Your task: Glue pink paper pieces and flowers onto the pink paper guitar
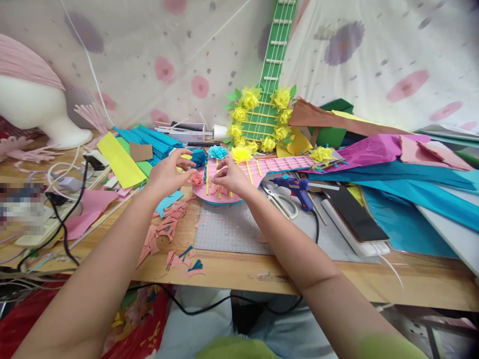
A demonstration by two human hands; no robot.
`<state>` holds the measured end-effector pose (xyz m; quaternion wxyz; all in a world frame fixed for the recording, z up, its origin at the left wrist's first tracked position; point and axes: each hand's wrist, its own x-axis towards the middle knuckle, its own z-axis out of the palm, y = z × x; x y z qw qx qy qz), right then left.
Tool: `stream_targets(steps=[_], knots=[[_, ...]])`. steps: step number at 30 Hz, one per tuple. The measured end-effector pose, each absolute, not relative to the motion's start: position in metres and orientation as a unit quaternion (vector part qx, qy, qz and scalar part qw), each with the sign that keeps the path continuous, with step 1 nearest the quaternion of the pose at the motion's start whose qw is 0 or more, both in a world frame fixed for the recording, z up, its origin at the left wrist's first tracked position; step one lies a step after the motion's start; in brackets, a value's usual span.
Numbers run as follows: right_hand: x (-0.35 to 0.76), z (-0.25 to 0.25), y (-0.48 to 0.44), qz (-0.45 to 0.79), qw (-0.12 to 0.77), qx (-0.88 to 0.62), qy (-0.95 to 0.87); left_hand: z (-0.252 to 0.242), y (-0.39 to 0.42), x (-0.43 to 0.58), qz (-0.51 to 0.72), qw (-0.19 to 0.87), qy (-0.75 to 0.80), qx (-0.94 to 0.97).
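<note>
A pink paper guitar (224, 195) with yellow bars and white strings lies on the grey cutting mat, its neck to the right. My left hand (168, 174) hovers over the body's left end, fingers curved and apart, beside a coral paper flower (196, 178); whether they touch is unclear. Above the guitar's body, my right hand (232, 177) has its thumb and fingertips pinched together; anything between them is too small to make out. Coral paper pieces (217, 190) lie on the body under it. A blue paper flower (217, 152) and a yellow paper flower (241, 154) sit along its far edge.
A glue gun (295, 187), scissors (280, 202) and a phone (355, 212) lie right of my hands. Coral scraps (168, 224) litter the table's left. Behind stands a green paper guitar (271, 75) with yellow flowers. A power strip (90, 169) is at left.
</note>
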<state>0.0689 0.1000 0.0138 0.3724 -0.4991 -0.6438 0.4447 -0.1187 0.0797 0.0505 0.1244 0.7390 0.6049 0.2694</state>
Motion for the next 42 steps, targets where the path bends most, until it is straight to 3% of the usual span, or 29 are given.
stream_targets(steps=[5,10,27,42], knots=[[0.073,0.003,0.105,0.495,0.424,-0.482,-0.586,0.02,0.09,-0.114,0.234,0.027,0.557,0.796],[0.068,-0.008,0.105,0.474,0.461,-0.472,-0.583,0.0,0.099,-0.103,0.233,0.0,0.564,0.792],[0.027,-0.019,0.088,0.265,0.436,-0.565,-0.648,-0.009,0.107,-0.114,0.328,0.084,0.561,0.756],[0.016,-0.021,0.086,0.206,0.404,-0.629,-0.632,-0.011,0.109,-0.116,0.33,0.091,0.549,0.762]])
